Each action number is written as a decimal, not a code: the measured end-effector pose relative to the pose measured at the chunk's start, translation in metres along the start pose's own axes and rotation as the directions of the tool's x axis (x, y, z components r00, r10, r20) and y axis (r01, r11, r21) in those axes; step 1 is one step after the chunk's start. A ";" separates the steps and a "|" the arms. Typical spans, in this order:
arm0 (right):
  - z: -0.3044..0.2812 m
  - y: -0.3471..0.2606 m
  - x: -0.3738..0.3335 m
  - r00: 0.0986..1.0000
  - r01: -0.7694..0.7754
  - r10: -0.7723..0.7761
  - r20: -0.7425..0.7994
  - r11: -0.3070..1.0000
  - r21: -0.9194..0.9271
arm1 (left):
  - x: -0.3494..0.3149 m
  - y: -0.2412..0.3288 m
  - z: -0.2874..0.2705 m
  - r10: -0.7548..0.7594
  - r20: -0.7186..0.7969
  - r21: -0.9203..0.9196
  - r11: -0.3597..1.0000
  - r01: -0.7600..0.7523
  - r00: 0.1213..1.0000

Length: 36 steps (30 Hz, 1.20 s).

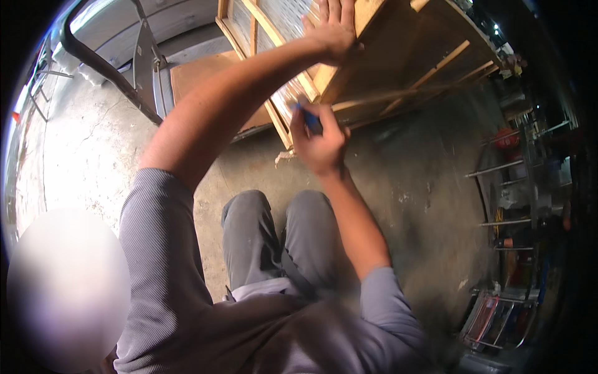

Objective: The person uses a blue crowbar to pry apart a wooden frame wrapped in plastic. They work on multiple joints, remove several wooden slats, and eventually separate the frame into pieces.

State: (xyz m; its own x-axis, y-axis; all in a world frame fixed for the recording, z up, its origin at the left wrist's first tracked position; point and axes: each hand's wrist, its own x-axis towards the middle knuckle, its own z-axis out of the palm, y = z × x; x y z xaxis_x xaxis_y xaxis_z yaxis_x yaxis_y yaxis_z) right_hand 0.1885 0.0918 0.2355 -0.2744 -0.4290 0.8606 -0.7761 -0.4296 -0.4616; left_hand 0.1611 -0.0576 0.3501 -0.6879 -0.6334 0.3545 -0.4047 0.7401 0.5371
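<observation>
We see a concrete floor (405, 212) that fills the middle of the frame and extends to the left side, where it is very bright. From the upper middle to the upper right of the frame is the wooden structure (430, 56), which has a broad brown panel and strips of lighter wood. The person's grey trousers (252, 230) and grey shirt (159, 249) occupy the lower middle and lower left. At the right side we find a metal rack (507, 221), rather dark and hard to read. In the upper left there is a brown board (187, 75), beside a dark curved handle (103, 65). Clear film (293, 22) covers the space between the wooden strips at the upper middle.

The left grip (334, 34) is released: it lies flat on the wooden edge at the top, with the fingers extended. The right grip (321, 143) is just below the structure's near corner, at the centre of the frame, and grasps a small blue tool (313, 122). This tool points toward the film; because of blur, we cannot tell whether it touches.
</observation>
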 end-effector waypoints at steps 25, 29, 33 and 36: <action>0.049 -0.009 0.011 0.938 0.133 -0.127 0.321 0.991 0.006 | 0.004 0.002 0.018 -0.083 -0.201 0.153 0.981 0.115 0.976; 0.036 -0.013 0.005 0.956 0.207 -0.186 0.226 0.975 -0.075 | 0.003 0.006 0.021 -0.118 -0.168 0.229 0.961 0.155 0.979; 0.034 0.011 -0.003 0.948 0.274 -0.254 0.192 0.958 -0.087 | 0.000 0.009 0.015 -0.078 -0.163 0.211 0.971 0.112 0.983; 0.070 0.046 0.017 0.911 0.271 -0.257 0.321 0.963 0.003 | -0.002 0.010 0.010 -0.110 -0.125 0.233 0.963 0.137 0.986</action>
State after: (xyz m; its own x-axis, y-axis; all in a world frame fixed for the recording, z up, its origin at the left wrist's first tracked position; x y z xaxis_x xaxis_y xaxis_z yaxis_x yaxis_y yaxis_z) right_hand 0.1879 0.0085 0.2140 0.1319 -0.5358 0.8340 -0.8195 -0.5323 -0.2123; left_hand 0.1522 -0.0471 0.3468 -0.5585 -0.7341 0.3862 -0.6242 0.6786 0.3871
